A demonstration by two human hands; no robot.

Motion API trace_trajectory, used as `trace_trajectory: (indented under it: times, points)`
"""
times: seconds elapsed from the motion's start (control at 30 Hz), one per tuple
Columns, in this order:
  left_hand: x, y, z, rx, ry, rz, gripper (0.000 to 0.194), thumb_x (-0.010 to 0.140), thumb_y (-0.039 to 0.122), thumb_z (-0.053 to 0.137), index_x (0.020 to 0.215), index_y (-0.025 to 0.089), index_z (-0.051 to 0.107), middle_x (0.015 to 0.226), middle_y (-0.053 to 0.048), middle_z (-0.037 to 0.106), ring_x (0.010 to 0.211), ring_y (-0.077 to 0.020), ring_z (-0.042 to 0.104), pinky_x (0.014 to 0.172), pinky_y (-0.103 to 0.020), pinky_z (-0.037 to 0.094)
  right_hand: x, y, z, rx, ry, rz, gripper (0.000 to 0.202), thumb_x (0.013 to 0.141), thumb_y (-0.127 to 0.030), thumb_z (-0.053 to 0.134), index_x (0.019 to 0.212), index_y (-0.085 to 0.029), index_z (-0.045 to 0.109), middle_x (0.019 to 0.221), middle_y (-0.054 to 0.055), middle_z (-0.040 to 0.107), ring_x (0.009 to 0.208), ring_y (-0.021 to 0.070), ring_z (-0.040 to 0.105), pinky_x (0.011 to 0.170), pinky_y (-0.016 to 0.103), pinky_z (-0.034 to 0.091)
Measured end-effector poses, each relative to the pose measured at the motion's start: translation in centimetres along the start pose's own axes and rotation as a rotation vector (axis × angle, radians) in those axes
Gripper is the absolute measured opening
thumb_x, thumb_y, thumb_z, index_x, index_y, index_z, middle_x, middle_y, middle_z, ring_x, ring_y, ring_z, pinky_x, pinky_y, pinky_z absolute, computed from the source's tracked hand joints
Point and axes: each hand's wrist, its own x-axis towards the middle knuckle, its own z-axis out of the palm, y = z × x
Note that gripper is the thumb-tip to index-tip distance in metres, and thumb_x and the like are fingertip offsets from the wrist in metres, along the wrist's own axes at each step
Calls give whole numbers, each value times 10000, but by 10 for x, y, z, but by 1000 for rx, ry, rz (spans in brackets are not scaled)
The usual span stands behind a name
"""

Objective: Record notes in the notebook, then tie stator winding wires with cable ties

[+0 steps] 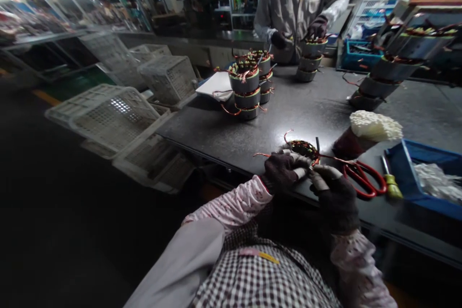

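A motor stator (304,148) with copper windings lies at the table's near edge, loose copper leads and a dark sleeve sticking out of it. At its near rim, my left hand (285,169) in a dark glove with pale fingertips is closed in a pinch. My right hand (334,192), gloved alike, pinches at the same spot from the right. Whatever sits between the fingertips, perhaps a winding lead, is too small to make out. Red-handled scissors (364,180) lie just right of my right hand, beside a screwdriver (392,185) with a yellow handle.
Stacked stators (245,89) stand across the table, with a leaning stack (378,82) at right. A bundle of white sleeves (375,127) fills a dark cup. Beside it is a blue bin (429,154). White crates (111,118) stand left. A co-worker (301,9) handles stators opposite.
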Motion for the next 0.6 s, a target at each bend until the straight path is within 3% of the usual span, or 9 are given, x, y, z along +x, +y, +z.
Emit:
trace_trajectory:
  times: [0.13, 0.3, 0.47, 0.6]
  points:
    - [1, -1, 1, -9, -6, -1, 184, 846, 181, 841, 1021, 236, 858, 1026, -8, 831, 1051, -216, 766, 1113, -409, 549, -3, 0, -1, 15, 40, -56, 488, 868, -611, 818, 1087, -178, 760, 947, 76, 750, 712, 180, 702, 622, 320, 605]
    - [0, -6, 2, 21, 4, 12, 199, 851, 234, 831, 1047, 222, 859, 1044, -28, 830, 1065, -235, 761, 1108, -424, 540, 4, 4, 1, -86, -66, -74, 458, 942, -610, 731, 1137, -196, 749, 879, 49, 738, 665, 181, 683, 602, 329, 580]
    - [1, -3, -5, 16, -96, 6, 190, 922, 340, 780, 1056, 225, 851, 1049, -27, 827, 1070, -225, 751, 1157, -426, 496, 13, -7, -4, -438, 65, -539, 314, 1039, -493, 626, 1108, -230, 784, 1113, 101, 771, 1006, 257, 745, 866, 430, 612]
    - [2, 0, -5, 36, -80, -8, 196, 915, 326, 778, 1062, 219, 849, 1041, -31, 827, 1062, -230, 756, 1145, -422, 511, 21, -17, -7, -490, 70, -783, 195, 1048, -366, 628, 1054, -237, 774, 1172, 95, 748, 1054, 257, 734, 893, 447, 619]
